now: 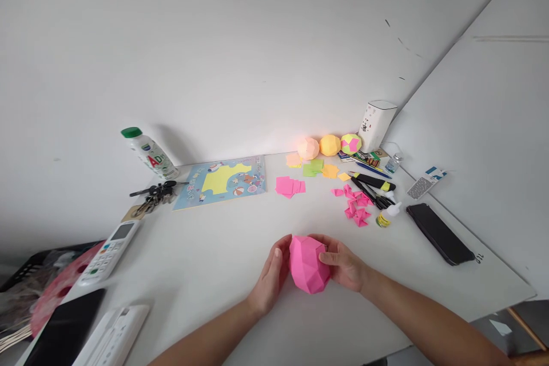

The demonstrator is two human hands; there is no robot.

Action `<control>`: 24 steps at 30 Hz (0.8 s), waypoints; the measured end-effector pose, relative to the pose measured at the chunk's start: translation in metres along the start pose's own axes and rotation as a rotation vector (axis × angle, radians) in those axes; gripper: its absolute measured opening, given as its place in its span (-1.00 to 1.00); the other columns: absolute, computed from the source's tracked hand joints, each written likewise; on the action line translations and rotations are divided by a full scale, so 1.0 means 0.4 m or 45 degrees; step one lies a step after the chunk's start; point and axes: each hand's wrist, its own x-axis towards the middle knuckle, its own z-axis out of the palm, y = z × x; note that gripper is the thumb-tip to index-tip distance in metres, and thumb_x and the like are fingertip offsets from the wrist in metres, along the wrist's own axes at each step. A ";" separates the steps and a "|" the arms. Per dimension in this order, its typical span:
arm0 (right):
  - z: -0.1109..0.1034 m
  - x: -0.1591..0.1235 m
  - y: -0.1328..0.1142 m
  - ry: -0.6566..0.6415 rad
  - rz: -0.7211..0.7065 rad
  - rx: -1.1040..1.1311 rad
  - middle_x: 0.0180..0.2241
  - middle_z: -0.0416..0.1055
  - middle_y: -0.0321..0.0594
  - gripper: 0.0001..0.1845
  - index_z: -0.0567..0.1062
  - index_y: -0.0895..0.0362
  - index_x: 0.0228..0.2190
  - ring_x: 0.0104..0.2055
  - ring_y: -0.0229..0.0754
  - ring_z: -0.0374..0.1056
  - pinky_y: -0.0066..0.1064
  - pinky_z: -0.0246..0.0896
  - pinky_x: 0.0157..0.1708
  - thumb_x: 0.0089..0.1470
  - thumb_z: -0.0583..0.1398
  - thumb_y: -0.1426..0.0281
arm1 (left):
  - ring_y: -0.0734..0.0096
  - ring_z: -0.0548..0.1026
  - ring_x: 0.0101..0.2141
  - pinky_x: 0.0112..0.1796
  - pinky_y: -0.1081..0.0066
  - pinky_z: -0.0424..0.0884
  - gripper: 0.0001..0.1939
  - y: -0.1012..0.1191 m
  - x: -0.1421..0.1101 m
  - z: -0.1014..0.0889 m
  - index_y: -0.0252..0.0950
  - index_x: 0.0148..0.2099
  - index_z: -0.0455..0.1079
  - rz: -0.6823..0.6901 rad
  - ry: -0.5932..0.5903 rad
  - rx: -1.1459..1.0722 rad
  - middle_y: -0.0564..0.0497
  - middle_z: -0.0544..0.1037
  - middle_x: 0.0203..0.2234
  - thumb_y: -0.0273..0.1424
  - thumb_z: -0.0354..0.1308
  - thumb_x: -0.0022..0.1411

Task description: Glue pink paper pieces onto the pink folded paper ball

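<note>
A faceted pink paper ball (309, 266) is held between my two hands over the front middle of the white table. My left hand (272, 274) cups its left side, fingers curving behind it. On the other side my right hand (341, 263) grips it, thumb on the front face and fingers behind. Beyond the hands lie several folded pink paper pieces (357, 206) and a small stack of flat pink paper sheets (289, 186). Three finished-looking paper balls, peach (308, 148), orange (330, 145) and yellow-pink (350, 143), sit against the wall.
To the right are a glue bottle (386, 216), scissors (373, 193), a utility knife (374, 181) and a black phone (440, 234). A picture board (221, 183), keys (156, 194), drink bottle (150, 154) and white remote (110, 251) occupy the left. A white container (376, 126) stands in the back corner.
</note>
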 end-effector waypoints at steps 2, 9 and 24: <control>-0.007 0.002 -0.002 0.059 0.000 0.024 -0.20 0.49 -0.21 -0.49 0.46 0.05 -0.13 -0.19 -0.19 0.39 -0.32 0.21 -0.16 -0.20 0.39 0.38 | 0.12 0.37 -0.01 -0.02 0.09 0.30 -0.51 0.015 0.011 0.010 -0.32 0.00 0.30 -0.106 0.067 -0.197 -0.21 0.43 -0.04 -0.05 -0.15 0.29; -0.022 0.004 -0.016 0.150 -0.017 0.086 -0.28 0.50 -0.24 -0.50 0.46 0.05 -0.14 -0.25 -0.20 0.41 -0.35 0.24 -0.23 -0.19 0.38 0.37 | 0.39 0.44 -0.28 -0.16 0.31 0.34 -0.73 0.030 0.023 0.014 -0.27 -0.41 0.22 -0.204 0.177 -0.374 0.04 0.46 -0.41 -0.20 0.12 0.20; -0.021 -0.006 -0.023 0.069 -0.055 0.020 -0.32 0.46 -0.27 -0.48 0.46 0.04 -0.17 -0.30 -0.22 0.38 -0.37 0.22 -0.28 -0.26 0.41 0.37 | 0.53 0.14 -0.71 -0.61 0.41 0.20 -0.36 0.028 0.041 -0.012 -0.25 -0.74 -0.03 -0.392 -0.116 -0.288 0.16 0.03 -0.82 0.10 -0.01 0.11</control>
